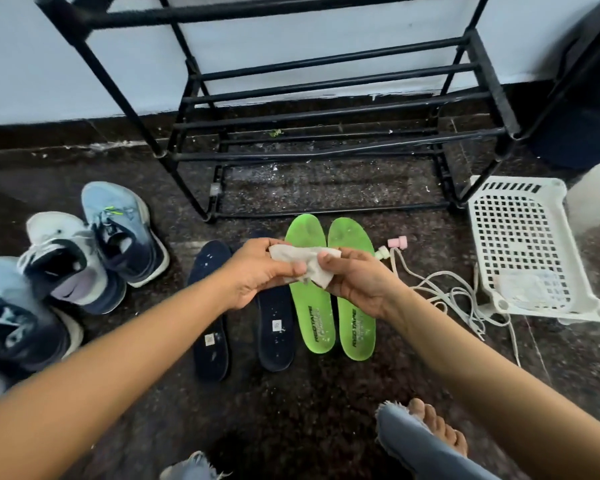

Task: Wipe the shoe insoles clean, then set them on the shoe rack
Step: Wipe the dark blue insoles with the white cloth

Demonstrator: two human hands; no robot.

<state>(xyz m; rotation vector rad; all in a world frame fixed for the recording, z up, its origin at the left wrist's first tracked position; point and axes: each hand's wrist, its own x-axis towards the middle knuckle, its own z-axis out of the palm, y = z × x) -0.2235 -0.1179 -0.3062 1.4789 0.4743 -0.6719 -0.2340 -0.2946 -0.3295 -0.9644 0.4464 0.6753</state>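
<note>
Shoes (94,251): grouped on the floor, well left of the left hand.
Navy insoles (210,317): pair, flat on the floor, white-speckled; one below-left of the left hand, the other partly under it.
Left hand (257,275): thumb and fingers curled, pinching the cloth's left end.
Cloth (309,265): pale, crumpled, held between both hands above the insoles.
Green insoles (312,317): pair, side by side on the floor under the cloth and right hand.
Right hand (357,282): pinching the cloth's right end.
Shoe rack (326,116): black, beyond both hands.
Laces (447,292): white, right of the right hand.
Basket (527,251): white, further right.
</note>
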